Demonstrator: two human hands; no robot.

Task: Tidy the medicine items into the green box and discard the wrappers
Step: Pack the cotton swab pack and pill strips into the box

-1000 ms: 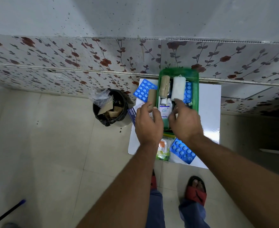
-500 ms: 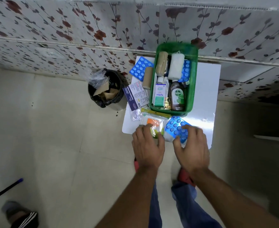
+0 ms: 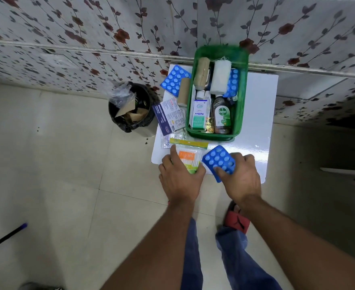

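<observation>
The green box point(image 3: 242, 105) stands at the back of the small white table point(image 3: 258, 122) and holds a brown bottle point(image 3: 221, 115), a white carton point(image 3: 199, 116), a gauze roll point(image 3: 220, 77), a tan roll and a blue blister pack. At the table's front edge my right hand point(image 3: 240, 176) is shut on a blue blister pack point(image 3: 219, 161), tilted up off the surface. My left hand point(image 3: 179, 176) grips a clear packet of cotton buds point(image 3: 188, 156). A second blue blister pack point(image 3: 173, 79), a tan roll point(image 3: 183, 92), a printed card point(image 3: 168, 116) and a silver foil wrapper point(image 3: 173, 138) lie left of the box.
A black bin point(image 3: 130, 109) with a liner, cardboard scraps and clear plastic stands on the tiled floor just left of the table. A floral wall runs close behind. My feet in red sandals point(image 3: 237, 221) are under the table's front edge. A dark stick point(image 3: 5, 238) lies at lower left.
Both hands came back from the green box to the table's front edge. My right hand closed on the blue blister pack and tilted it up; my left closed on the cotton bud packet.
</observation>
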